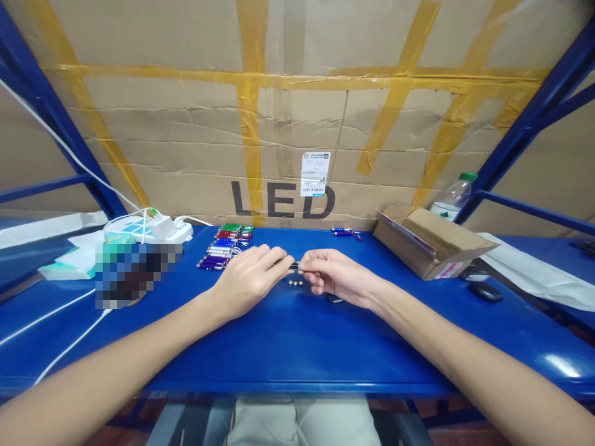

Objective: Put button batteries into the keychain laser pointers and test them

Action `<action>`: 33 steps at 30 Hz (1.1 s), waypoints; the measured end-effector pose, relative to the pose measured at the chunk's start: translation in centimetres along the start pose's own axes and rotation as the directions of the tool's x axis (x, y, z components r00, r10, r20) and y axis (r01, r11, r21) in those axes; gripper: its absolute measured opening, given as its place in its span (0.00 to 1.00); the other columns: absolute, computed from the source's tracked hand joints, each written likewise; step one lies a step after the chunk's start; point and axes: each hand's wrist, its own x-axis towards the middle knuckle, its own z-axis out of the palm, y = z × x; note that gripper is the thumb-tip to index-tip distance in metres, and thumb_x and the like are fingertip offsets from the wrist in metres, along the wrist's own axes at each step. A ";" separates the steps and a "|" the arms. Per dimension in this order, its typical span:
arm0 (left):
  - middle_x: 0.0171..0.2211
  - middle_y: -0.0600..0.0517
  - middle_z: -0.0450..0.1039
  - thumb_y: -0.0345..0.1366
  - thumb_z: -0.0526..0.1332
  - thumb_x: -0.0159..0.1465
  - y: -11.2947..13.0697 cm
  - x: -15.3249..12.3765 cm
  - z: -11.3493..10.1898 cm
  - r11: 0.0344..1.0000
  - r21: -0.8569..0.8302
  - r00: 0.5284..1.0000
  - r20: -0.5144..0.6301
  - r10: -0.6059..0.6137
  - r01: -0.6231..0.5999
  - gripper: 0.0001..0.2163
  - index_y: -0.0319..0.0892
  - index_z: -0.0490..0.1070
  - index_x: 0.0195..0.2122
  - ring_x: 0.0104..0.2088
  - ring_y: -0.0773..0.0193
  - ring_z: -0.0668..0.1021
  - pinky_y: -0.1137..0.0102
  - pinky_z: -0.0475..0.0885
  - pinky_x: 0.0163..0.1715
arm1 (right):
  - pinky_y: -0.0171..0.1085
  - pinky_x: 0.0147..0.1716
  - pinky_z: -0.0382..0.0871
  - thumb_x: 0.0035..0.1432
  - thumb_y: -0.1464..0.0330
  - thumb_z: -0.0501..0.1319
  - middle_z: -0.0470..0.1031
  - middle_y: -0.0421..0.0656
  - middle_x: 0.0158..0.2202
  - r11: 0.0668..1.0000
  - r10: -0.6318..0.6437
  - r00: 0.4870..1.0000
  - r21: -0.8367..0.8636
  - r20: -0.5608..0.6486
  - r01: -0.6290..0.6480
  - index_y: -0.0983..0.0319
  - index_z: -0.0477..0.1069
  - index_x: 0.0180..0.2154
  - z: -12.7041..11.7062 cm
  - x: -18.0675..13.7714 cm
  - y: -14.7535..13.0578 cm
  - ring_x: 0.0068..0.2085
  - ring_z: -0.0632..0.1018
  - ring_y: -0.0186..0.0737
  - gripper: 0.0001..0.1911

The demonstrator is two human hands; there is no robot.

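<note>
My left hand (255,275) and my right hand (337,275) meet above the middle of the blue table. Between their fingertips they pinch a small black flashlight (294,266), a slim dark tube with a silvery end at the right fingers. Most of it is hidden by the left fingers. Just below lie small silvery button cells (295,283). A dark loop (333,298) shows under my right hand. Left of and behind my left hand, slim keychain flashlights (227,244) lie in colour groups of green, red, blue, silver and purple.
Blue flashlights (344,233) lie at the back of the table (297,353). To the right stand an open cardboard box (427,241), a black mouse (484,291) and a bottle (453,197). A power strip (171,233) with white cables sits left, beside a blurred-out object (134,275). A big carton (195,142) closes the back.
</note>
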 end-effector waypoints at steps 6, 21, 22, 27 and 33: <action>0.41 0.46 0.79 0.37 0.56 0.79 0.1 0.0 0.4 0.994 -0.085 0.997 0.024 -0.068 0.069 0.11 0.41 0.77 0.50 0.37 0.60 0.79 0.66 0.75 0.37 | 0.33 0.28 0.68 0.48 0.55 0.81 0.74 0.37 0.27 0.992 -0.088 0.996 -0.096 -0.019 0.085 0.62 0.75 0.32 -0.3 0.1 0.4 0.27 0.70 0.31 0.22; 0.43 0.47 0.77 0.38 0.57 0.79 0.3 -0.2 0.8 0.878 -0.372 0.953 0.104 -0.283 0.302 0.11 0.41 0.79 0.49 0.41 0.60 0.81 0.65 0.77 0.44 | 0.39 0.37 0.72 0.72 0.56 0.63 0.80 0.41 0.36 0.641 -0.476 0.872 -0.635 0.111 0.431 0.58 0.74 0.40 -1.2 0.1 0.6 0.35 0.79 0.40 0.12; 0.43 0.47 0.77 0.38 0.57 0.79 0.3 -0.2 0.9 0.874 -0.378 0.952 0.109 -0.285 0.305 0.11 0.41 0.79 0.49 0.41 0.60 0.81 0.65 0.77 0.44 | 0.39 0.38 0.72 0.73 0.58 0.62 0.80 0.41 0.36 0.591 -0.489 0.863 -0.681 0.124 0.433 0.58 0.74 0.40 -1.2 0.0 0.6 0.35 0.80 0.40 0.11; 0.43 0.46 0.76 0.37 0.58 0.79 0.2 -0.3 0.9 0.868 -0.401 0.956 0.120 -0.267 0.292 0.11 0.39 0.78 0.50 0.41 0.60 0.80 0.65 0.77 0.45 | 0.37 0.38 0.71 0.76 0.62 0.58 0.80 0.39 0.36 0.477 -0.505 0.846 -0.762 0.171 0.438 0.57 0.72 0.41 -1.2 -0.3 0.6 0.36 0.80 0.39 0.10; 0.43 0.46 0.76 0.37 0.57 0.79 0.1 -0.3 0.8 0.871 -0.413 0.964 0.118 -0.239 0.267 0.11 0.39 0.78 0.49 0.41 0.60 0.79 0.65 0.76 0.45 | 0.36 0.37 0.71 0.76 0.63 0.58 0.80 0.39 0.35 0.463 -0.510 0.838 -0.759 0.194 0.458 0.58 0.71 0.40 -1.3 -0.2 0.7 0.35 0.80 0.38 0.09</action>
